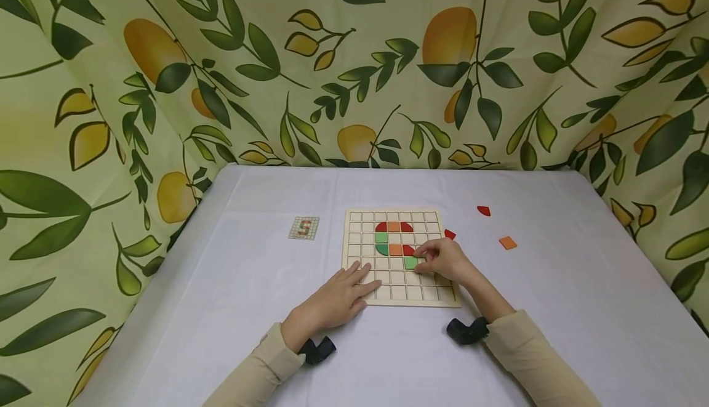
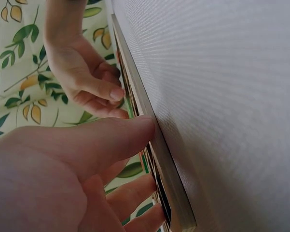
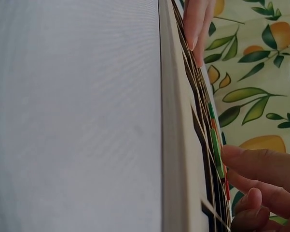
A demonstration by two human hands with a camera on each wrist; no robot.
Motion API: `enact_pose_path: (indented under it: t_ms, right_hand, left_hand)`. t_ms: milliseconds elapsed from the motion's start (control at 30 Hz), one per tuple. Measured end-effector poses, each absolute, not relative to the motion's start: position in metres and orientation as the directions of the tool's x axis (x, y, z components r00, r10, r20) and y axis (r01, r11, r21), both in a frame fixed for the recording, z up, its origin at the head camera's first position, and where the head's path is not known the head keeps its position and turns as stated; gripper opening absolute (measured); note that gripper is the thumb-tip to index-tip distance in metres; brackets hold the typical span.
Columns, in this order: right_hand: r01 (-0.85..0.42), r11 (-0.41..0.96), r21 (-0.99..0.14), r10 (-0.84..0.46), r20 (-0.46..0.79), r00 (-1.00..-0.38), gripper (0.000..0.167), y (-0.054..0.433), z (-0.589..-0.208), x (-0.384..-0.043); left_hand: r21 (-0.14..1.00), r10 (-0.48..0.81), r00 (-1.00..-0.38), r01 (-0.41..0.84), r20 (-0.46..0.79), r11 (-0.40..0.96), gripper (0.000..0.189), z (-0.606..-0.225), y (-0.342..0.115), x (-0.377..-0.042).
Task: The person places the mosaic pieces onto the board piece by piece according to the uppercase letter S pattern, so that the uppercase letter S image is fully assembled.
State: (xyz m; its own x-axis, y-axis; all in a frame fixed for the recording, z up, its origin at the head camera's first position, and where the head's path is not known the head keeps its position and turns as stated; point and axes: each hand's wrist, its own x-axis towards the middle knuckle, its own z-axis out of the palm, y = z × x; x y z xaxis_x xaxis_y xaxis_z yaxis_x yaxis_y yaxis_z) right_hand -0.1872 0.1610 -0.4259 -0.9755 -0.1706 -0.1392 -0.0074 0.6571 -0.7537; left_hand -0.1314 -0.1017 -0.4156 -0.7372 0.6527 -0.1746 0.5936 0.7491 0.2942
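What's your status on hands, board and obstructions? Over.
Left hand resting on board. Right hand touching lower green square. Loose red piece near board's right edge; nothing visibly blocking.

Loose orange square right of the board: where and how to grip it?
Pinch two opposite edges of the orange square, likely best from above with the nearer right hand. It lies flat on the white cloth, nothing touching it, straight-edged and askew to the board, so rotate to match.

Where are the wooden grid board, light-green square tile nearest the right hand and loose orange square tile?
Wooden grid board (image 1: 397, 278): head view, a bare cell.
Light-green square tile (image 1: 410, 263): head view, its middle.
Loose orange square tile (image 1: 508, 243): head view, its middle.
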Motion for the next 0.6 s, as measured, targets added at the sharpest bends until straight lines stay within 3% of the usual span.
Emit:
enact_pose_path:
  t_ms: [300,600]
  right_hand:
    - [-0.025,0.663,-0.748,-0.173,-0.12,-0.978,0.027,0.17,-0.425,-0.188]
    - [0.035,0.667,-0.744,-0.128,-0.161,-0.979,0.024,0.183,-0.427,-0.185]
  left_hand:
    - [0.295,0.656,-0.735,0.597,-0.173,0.746,0.046,-0.416,-0.102,-0.132]
    - [0.298,0.654,-0.737,0.594,-0.172,0.747,0.046,-0.417,-0.102,-0.132]
